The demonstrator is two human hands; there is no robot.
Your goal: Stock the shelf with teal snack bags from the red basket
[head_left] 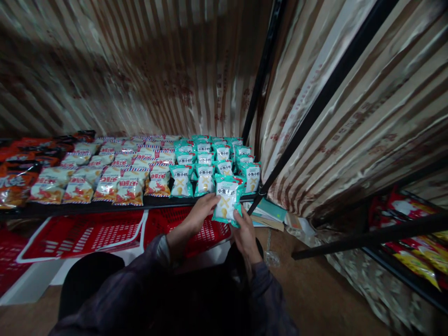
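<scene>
Between my two hands is a teal and white snack bag (pixel 227 200), held upright in front of the shelf edge with its printed face toward me. My left hand (pixel 202 211) grips its left side, thumb near the front. On the lower right side my right hand (pixel 245 232) pinches it, the thumb lying on the front. Just behind stand rows of matching teal bags (pixel 205 179) on the black shelf (pixel 168 202). The held bag hides part of those in the right columns.
White and orange snack bags (pixel 130 184) and orange-black bags (pixel 14 182) fill the shelf leftward. Red baskets (pixel 94 231) sit below. A black post (pixel 315 107) slants at right, before pleated curtains (pixel 168 60). Red and yellow bags (pixel 416 242) lie far right.
</scene>
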